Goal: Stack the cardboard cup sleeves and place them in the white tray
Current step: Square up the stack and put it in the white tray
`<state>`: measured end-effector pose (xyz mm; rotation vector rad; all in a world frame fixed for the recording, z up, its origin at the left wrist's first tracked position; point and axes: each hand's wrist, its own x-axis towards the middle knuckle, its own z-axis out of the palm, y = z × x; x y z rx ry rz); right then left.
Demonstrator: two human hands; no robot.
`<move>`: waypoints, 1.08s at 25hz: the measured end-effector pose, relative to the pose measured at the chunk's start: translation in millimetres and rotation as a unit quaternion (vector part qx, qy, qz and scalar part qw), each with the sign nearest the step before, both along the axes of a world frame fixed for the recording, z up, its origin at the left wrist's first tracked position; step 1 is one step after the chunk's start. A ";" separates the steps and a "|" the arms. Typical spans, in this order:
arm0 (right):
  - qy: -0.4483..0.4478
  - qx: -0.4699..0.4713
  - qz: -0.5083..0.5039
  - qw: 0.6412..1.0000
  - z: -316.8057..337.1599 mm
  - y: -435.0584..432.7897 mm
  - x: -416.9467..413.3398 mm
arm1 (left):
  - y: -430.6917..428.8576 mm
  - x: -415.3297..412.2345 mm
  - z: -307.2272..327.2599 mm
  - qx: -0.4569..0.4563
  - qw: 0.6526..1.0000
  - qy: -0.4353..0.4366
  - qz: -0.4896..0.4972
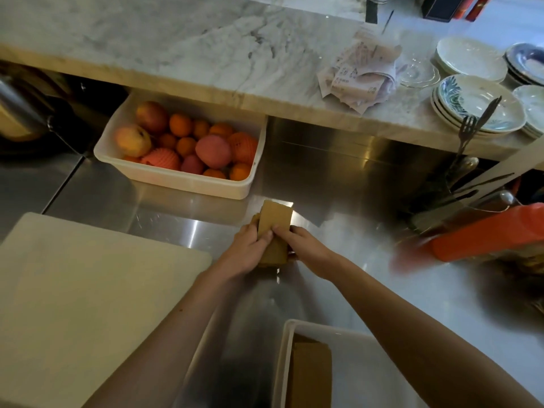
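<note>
Two hands, left hand (pixel 250 248) and right hand (pixel 306 248), clamp a stack of cardboard sleeves (pixel 275 228) above the table (pixel 368 260); more sleeves (pixel 310 375) lie in the white tray (pixel 284 363).

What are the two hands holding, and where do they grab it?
Both hold a stack of brown cardboard cup sleeves. The left hand grips its left side, the right hand its right side, thumbs on the top face.

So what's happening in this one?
A person is squaring up a bundle of cardboard cup sleeves over the steel counter, left hand and right hand gripping it from either side. The white tray near the bottom edge already holds some sleeves; this bundle has not gone in yet.
</note>
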<state>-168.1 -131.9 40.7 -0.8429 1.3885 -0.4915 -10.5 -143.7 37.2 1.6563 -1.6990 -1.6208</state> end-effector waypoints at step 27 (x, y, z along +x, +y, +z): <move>-0.089 0.112 -0.173 0.974 -6.9 -9.9 46.2 | -48.3 33.4 -11.1 0.292 0.936 0.140 0.140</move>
